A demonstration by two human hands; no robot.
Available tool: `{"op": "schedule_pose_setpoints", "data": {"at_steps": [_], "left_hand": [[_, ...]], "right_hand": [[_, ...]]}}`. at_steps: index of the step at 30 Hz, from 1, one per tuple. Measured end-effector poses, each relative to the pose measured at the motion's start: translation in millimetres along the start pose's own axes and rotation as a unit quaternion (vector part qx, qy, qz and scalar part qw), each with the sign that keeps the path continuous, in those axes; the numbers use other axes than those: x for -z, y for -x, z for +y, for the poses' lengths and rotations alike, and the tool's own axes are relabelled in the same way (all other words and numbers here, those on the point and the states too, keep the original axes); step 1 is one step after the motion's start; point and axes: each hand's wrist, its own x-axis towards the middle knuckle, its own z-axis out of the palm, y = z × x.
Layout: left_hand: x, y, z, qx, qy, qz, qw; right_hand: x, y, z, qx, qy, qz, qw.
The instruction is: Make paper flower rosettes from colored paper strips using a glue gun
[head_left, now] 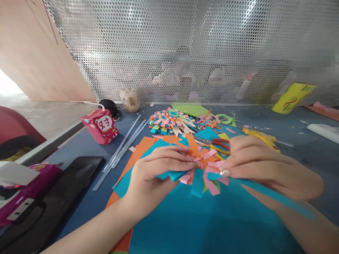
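A paper flower of pink, orange, blue and green strips is held above a large blue paper sheet. My left hand pinches its left side, fingers across the petals and thumb underneath. On the other side, my right hand is closed on a long blue paper strip. One end of this strip meets the flower; the loose end trails down to the right. Behind my hands lie red-handled scissors and a yellow tool whose kind I cannot make out.
Finished-looking paper flowers and paper scraps lie near the perforated metal screen. To the left are clear sticks, a red drink carton, a black phone and a purple device. A yellow can stands right.
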Motion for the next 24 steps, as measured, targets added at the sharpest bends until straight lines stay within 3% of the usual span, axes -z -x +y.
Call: {"op": "schedule_pose_setpoints", "data": {"at_steps": [5,10,19,24], "left_hand": [[-1.2,-0.2,-1.2,-0.004,0.001,-0.015,1.000],[-1.8,-1.3,-1.1,-0.001,-0.005,-0.035,0.999],[-0.1,-1.9,1.7,-0.010,-0.012,-0.018,1.000],[-1.1,-3.6,-0.9,-0.064,-0.006,-0.006,0.998]], "right_hand": [[-3.5,-0.5,-0.3,-0.009,-0.020,0.050,0.999],[-4.3,0.1,0.3,0.004,-0.016,0.013,1.000],[-2.7,-6.8,-2.0,0.044,-0.014,-0.025,0.999],[-3.8,-6.4,-3.1,0.044,-0.023,-0.036,0.998]]}}
